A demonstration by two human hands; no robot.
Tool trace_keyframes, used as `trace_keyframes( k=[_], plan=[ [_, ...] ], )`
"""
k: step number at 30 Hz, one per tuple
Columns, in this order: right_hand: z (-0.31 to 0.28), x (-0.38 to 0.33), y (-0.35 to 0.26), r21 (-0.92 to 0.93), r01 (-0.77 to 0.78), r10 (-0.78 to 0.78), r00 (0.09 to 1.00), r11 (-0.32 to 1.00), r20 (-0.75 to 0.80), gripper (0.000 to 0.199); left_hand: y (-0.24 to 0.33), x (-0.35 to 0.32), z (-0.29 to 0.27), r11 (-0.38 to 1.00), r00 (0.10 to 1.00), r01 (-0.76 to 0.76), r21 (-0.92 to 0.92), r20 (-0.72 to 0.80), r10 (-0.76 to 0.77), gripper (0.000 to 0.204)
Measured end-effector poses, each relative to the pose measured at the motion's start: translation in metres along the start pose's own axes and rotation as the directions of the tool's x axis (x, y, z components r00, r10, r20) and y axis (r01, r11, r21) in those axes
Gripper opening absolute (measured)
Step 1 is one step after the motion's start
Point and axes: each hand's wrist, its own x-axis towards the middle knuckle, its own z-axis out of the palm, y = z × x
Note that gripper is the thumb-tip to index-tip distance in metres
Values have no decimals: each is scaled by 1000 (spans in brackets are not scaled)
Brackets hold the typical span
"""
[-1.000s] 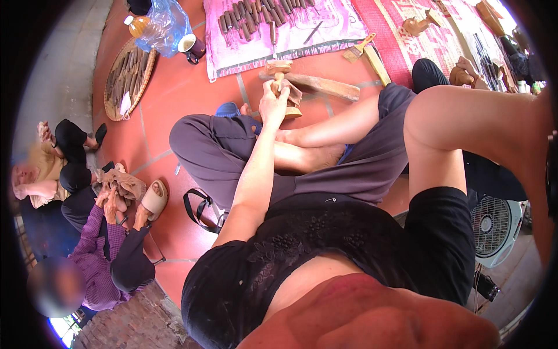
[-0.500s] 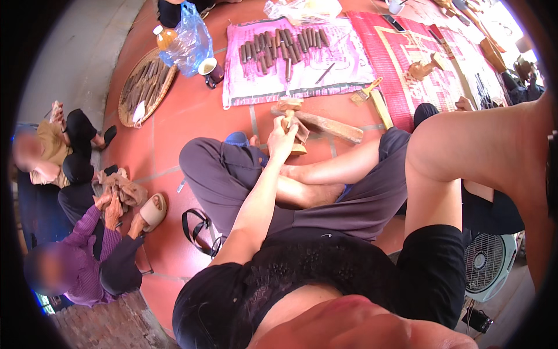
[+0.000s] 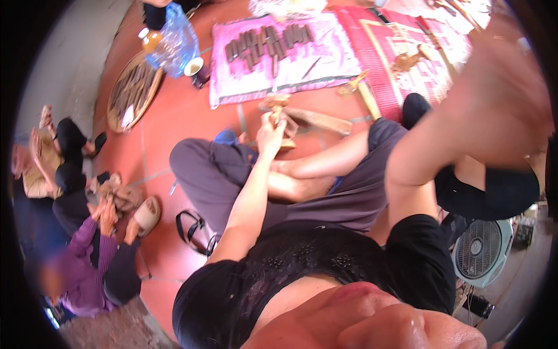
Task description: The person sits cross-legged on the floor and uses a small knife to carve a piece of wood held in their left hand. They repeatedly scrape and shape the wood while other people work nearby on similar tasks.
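My left hand (image 3: 271, 135) is closed around the narrow middle of a carved wooden piece (image 3: 275, 102), above the tiled floor in front of my crossed legs. The piece has a broad top and a yellowish lower end. Behind it lies a wooden block (image 3: 322, 120). My right hand (image 3: 503, 96) is raised high at the right, close to the camera, and badly smeared; its fingers cannot be made out. Beyond my left hand, several dark-handled tools (image 3: 250, 47) lie in rows on a pink cloth (image 3: 343, 68).
A brush (image 3: 353, 84) lies beside the red mat (image 3: 381, 75). To the left are a round basket (image 3: 110, 119) of tools, a blue plastic bag (image 3: 174, 43) and a cup (image 3: 194, 67). Two people sit at the left. A box fan (image 3: 479, 250) stands at the right.
My right arm has swung, bringing the blurred hand into view at the upper right. My left hand keeps its hold on the wooden piece. The whole view has shifted slightly.
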Motion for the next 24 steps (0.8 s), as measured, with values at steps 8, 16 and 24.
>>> trace_keyframes(
  k=[8,16,24],
  plan=[
    [11,-274,237,-439,-726,545,688,530,-479,24,-10,6,10,996,994,-85,3,-62,85,55],
    [60,-330,235,-793,-510,688,706,332,-167,48,0,1,2,999,1000,-25,-35,-20,25,58],
    [58,-327,231,-765,-567,732,654,306,-192,50,13,-3,-1,1000,1000,-3,-21,-12,3,53]
  ],
)
